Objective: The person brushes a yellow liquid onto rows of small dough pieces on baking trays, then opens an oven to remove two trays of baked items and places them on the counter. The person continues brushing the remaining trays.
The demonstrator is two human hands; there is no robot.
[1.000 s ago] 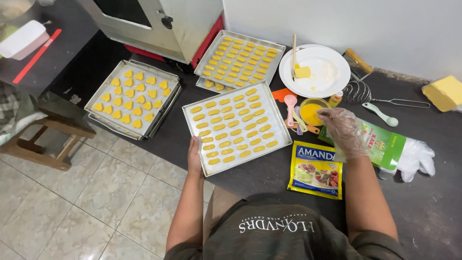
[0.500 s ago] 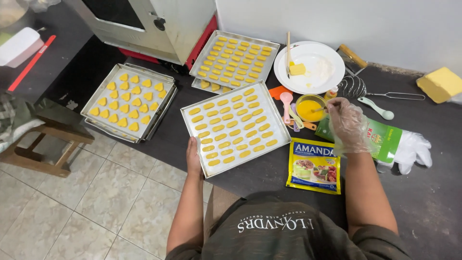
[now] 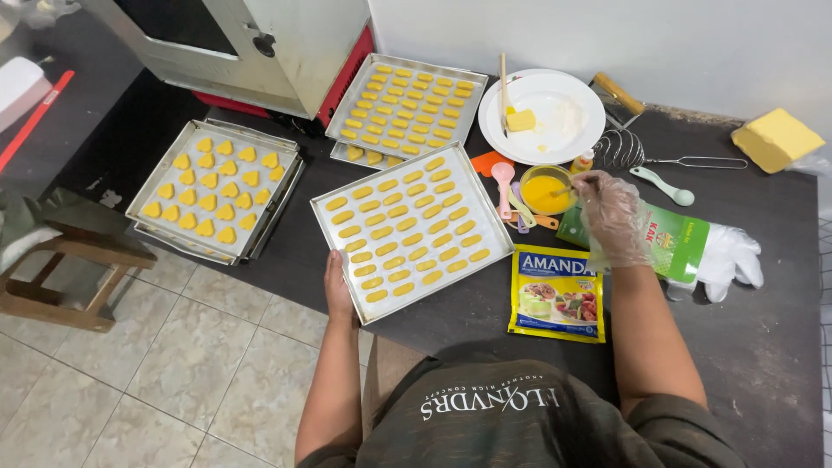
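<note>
**Brush in the Yellow Bowl, Hand on the Cookie Tray**

The right hand (image 3: pixel 612 215) wears a thin clear glove. Its arm reaches straight up from the body toward 12 o'clock. The fingers are pinched shut around a small brush (image 3: pixel 565 188). The brush tip sits in a little bowl of yellow egg wash (image 3: pixel 546 190), which is at 9 o'clock from the hand.

The left hand (image 3: pixel 339 290) is bare. It lies against the near edge of the middle baking tray (image 3: pixel 328 227), at the tray's 7 o'clock corner. The fingers look bent on the rim, but I cannot tell if they grip it or just rest there. This tray is full of small long yellow cookies (image 3: pixel 407 227) in rows.

At 9 o'clock from it is a tray of heart-shaped cookies (image 3: pixel 211 189). At 12 o'clock is another tray of long cookies (image 3: pixel 406 106). A white plate (image 3: pixel 572 130) sits above the bowl. A yellow packet (image 3: pixel 556 292) lies at 6 o'clock from the gloved hand. A green packet (image 3: pixel 676 243) is just beside that hand at 3 o'clock.
</note>
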